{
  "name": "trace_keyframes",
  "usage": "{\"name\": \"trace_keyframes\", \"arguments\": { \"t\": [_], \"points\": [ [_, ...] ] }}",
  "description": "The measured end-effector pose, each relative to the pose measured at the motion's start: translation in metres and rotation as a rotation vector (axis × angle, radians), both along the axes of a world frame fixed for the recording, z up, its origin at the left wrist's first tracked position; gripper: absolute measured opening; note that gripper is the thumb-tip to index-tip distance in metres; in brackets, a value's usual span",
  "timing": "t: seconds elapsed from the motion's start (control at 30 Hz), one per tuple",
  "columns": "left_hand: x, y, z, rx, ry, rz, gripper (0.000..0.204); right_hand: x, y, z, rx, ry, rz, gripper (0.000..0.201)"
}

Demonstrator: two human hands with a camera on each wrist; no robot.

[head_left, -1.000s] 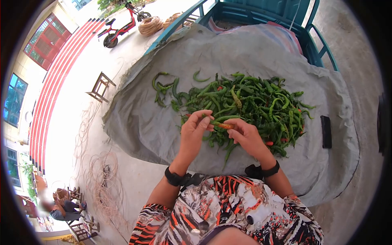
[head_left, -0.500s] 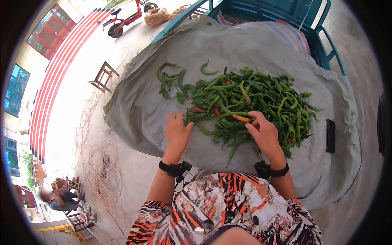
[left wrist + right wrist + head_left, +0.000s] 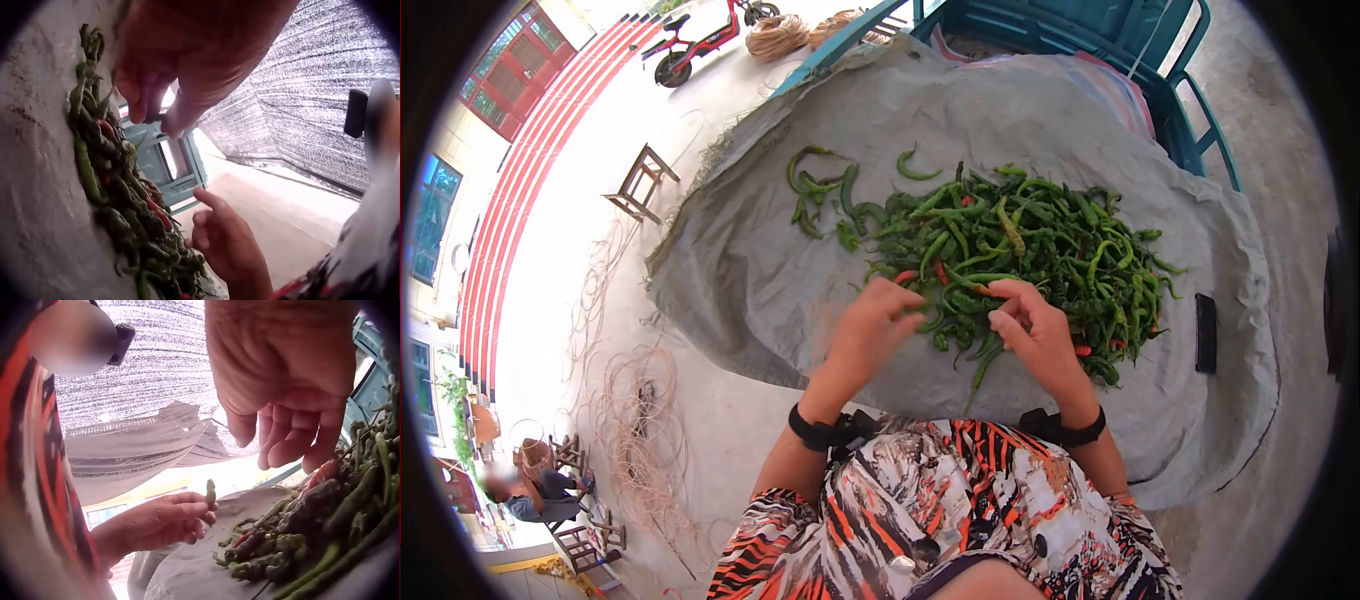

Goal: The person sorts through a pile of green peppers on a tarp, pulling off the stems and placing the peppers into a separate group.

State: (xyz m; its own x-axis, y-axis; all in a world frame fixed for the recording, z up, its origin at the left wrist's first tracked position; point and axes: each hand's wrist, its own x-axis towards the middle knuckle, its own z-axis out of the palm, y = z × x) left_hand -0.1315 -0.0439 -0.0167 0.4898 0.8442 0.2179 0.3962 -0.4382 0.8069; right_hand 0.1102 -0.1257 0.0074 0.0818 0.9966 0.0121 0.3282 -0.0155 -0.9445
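Note:
The left hand [image 3: 870, 335] is over the near left part of the pepper pile [image 3: 1050, 240]. In the right wrist view, that hand [image 3: 159, 526] pinches a short green pepper [image 3: 210, 492] between thumb and fingers. The right hand [image 3: 1040, 335] hovers at the pile's near edge, its fingertips close to an orange-red pepper [image 3: 983, 290]. Seen from the right wrist, its fingers [image 3: 294, 434] hang loosely bent above a reddish pepper [image 3: 325, 472], with nothing visible between them. The peppers are mostly green, with a few red.
A grey cloth [image 3: 740, 280] lies under the pile, with a few separate green peppers [image 3: 810, 190] at the left. A black phone [image 3: 1206, 333] lies at the right. Behind stands a teal cart [image 3: 1200, 100]; a wooden stool [image 3: 641, 184] stands left.
The hands were together at an orange-green pepper, then the left hand moved left to the pile's edge. It has since come back right, while the right hand has stayed near the orange-red pepper.

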Motion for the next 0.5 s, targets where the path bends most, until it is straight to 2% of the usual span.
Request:
{"name": "trace_keyframes", "arguments": {
  "t": [0.07,0.1,0.2,0.3,0.4,0.5],
  "points": [
    [0.014,-0.005,0.002,0.035,0.037,-0.126,0.023,-0.007,0.004,0.008,0.001,0.028,0.068,0.035],
    [0.019,-0.006,0.003,0.052,0.057,-0.189,0.022,-0.01,0.005,0.006,0.035,0.02,0.088,0.027],
    [0.027,-0.003,0.007,0.108,0.133,-0.285,0.021,-0.01,0.005,0.0,-0.077,0.129,0.115,0.02],
    [0.029,-0.002,0.007,0.057,0.114,-0.316,0.023,-0.005,0.001,0.003,-0.084,0.15,0.042,0.016],
    [0.025,0.004,0.004,0.05,0.125,-0.055,0.025,0.008,-0.002,0.0,-0.085,0.11,-0.056,0.018],
    [0.015,0.024,-0.009,0.227,0.113,0.159,0.026,0.013,-0.004,-0.005,-0.001,0.175,-0.217,0.02]
  ]
}}
